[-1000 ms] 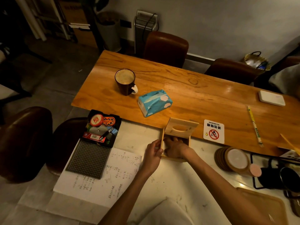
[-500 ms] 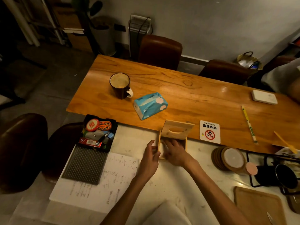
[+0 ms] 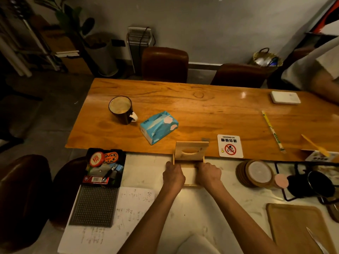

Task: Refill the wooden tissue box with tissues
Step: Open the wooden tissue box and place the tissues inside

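Observation:
The wooden tissue box (image 3: 189, 176) stands on the white counter with its slotted lid (image 3: 191, 150) raised upright at the far side. My left hand (image 3: 173, 176) grips the box's left wall and my right hand (image 3: 209, 174) grips its right wall. The box's inside is mostly hidden by my hands. A blue pack of tissues (image 3: 159, 127) lies on the wooden table (image 3: 211, 114), beyond the box and to its left, untouched.
A dark mug (image 3: 121, 109) stands left of the tissue pack. A no-smoking sign (image 3: 230, 146) lies right of the lid. A black tray of small items (image 3: 104, 166), paper sheets, a coaster stack (image 3: 255, 174) and a wooden board (image 3: 297, 228) surround the box. Another person's arm is at far right.
My right hand came out of the box and took hold of its right wall. My left hand closed on the left wall. The view shifted slightly.

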Available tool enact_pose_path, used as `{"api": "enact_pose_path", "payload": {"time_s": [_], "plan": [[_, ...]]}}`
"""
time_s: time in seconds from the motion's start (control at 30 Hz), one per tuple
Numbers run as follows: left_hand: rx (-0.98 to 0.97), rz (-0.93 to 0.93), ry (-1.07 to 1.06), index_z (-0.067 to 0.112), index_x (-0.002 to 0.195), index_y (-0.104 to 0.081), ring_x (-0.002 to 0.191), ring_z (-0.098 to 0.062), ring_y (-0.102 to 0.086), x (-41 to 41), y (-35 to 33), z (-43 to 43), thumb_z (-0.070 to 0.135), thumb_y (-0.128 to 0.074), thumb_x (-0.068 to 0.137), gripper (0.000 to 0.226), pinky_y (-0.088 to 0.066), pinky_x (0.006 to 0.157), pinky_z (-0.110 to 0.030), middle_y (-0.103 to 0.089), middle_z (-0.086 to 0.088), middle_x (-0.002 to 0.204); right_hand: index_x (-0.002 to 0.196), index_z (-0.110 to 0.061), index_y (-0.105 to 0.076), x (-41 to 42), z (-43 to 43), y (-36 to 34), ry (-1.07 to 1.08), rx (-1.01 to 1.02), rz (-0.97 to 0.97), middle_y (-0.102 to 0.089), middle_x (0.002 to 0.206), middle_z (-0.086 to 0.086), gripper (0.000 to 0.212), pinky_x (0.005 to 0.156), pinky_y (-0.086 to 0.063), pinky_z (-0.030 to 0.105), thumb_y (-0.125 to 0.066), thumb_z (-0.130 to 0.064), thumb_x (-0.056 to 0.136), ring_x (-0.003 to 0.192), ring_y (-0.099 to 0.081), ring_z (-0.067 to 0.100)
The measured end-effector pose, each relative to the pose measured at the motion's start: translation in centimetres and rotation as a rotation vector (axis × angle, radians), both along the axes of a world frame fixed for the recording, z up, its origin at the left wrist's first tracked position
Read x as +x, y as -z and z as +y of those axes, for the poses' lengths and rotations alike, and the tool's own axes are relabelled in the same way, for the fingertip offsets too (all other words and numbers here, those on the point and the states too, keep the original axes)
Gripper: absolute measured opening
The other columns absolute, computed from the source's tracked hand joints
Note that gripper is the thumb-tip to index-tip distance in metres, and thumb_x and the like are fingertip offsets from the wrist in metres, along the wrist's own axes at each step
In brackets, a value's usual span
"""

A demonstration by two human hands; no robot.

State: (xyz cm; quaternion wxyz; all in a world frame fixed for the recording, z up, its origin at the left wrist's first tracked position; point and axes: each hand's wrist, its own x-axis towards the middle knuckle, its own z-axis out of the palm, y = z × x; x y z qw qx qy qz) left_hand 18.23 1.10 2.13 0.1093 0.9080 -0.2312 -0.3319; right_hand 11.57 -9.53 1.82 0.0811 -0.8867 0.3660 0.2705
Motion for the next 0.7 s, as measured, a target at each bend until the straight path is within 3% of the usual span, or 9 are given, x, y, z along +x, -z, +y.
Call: {"api": "enact_pose_path", "payload": {"time_s": [0.13,0.23,0.33,0.4,0.47,0.53,0.63,0.7], "plan": [[-0.030,-0.056,-0.101,0.005,0.113,-0.059,0.099,-0.031,-0.062,-0.7,0.8,-0.1,0.005,-0.054,0.092,0.022,-0.051,0.083,-0.034,-0.041,-0.015,0.132,0.123,-0.020,-0.056,0.0,0.2,0.8,0.046,-0.009,-0.026,-0.063,0.121,0.006,0.031,0.084,-0.048,0.032,-0.049,-0.021,0.093,0.108,-0.062,0.025],[-0.009,-0.057,-0.101,0.005,0.114,-0.058,0.101,-0.031,-0.061,-0.6,0.9,-0.4,0.007,-0.055,0.092,0.023,-0.050,0.085,-0.034,-0.042,-0.015,0.132,0.126,-0.022,-0.055,-0.2,0.2,1.4,0.080,0.036,-0.071,-0.060,0.122,0.008,0.034,0.086,-0.049,0.035,-0.051,-0.021,0.092,0.108,-0.061,0.027],[-0.016,-0.011,-0.095,0.009,0.120,-0.056,0.107,-0.034,-0.058,-0.1,0.9,-0.4,0.008,-0.054,0.090,0.030,-0.048,0.089,-0.037,-0.042,-0.014,0.131,0.126,-0.023,-0.056,-0.7,0.2,2.3,0.179,0.176,-0.247,-0.060,0.121,0.010,0.038,0.087,-0.052,0.038,-0.052,-0.015,0.089,0.105,-0.061,0.030],[-0.145,0.077,-0.073,0.019,0.128,-0.052,0.114,-0.034,-0.054,0.2,1.0,0.3,0.009,-0.052,0.088,0.041,-0.046,0.095,-0.037,-0.038,-0.011,0.138,0.125,-0.024,-0.059,-1.5,0.2,2.5,0.260,0.358,-0.421,-0.061,0.119,0.006,0.042,0.087,-0.051,0.035,-0.051,-0.009,0.087,0.105,-0.061,0.029],[-0.383,0.220,-0.064,0.028,0.127,-0.049,0.119,-0.025,-0.050,0.1,1.1,1.8,0.011,-0.051,0.090,0.041,-0.040,0.101,-0.029,-0.033,-0.005,0.142,0.106,-0.024,-0.064,-2.9,0.7,2.1,0.372,0.562,-0.618,-0.064,0.109,0.002,0.039,0.077,-0.049,0.028,-0.050,0.001,0.081,0.098,-0.061,0.025],[-0.564,0.361,-0.097,0.031,0.118,-0.041,0.121,-0.017,-0.043,-0.6,0.7,3.6,0.015,-0.051,0.092,0.032,-0.037,0.104,-0.031,-0.034,-0.002,0.138,0.091,-0.023,-0.056,-4.5,1.8,1.5,0.477,0.684,-0.769,-0.060,0.094,0.002,0.030,0.069,-0.045,0.028,-0.049,0.005,0.080,0.089,-0.056,0.025],[-0.697,0.521,-0.303,0.031,0.127,-0.024,0.131,-0.023,-0.036,-2.1,-0.6,5.7,0.026,-0.047,0.097,0.037,-0.035,0.107,-0.037,-0.031,-0.004,0.143,0.097,-0.024,-0.049,-6.8,4.1,0.2,0.636,0.866,-0.900,-0.056,0.103,0.007,0.018,0.073,-0.045,0.035,-0.047,-0.009,0.089,0.090,-0.052,0.026],[-0.781,0.565,-0.425,0.028,0.145,-0.011,0.135,-0.015,-0.028,-3.3,-1.5,7.2,0.033,-0.042,0.101,0.054,-0.029,0.109,-0.033,-0.022,0.003,0.149,0.111,-0.031,-0.043,-8.6,5.9,-1.1,0.701,0.946,-0.940,-0.054,0.117,0.004,0.017,0.079,-0.047,0.031,-0.048,-0.022,0.098,0.098,-0.054,0.021]]}}
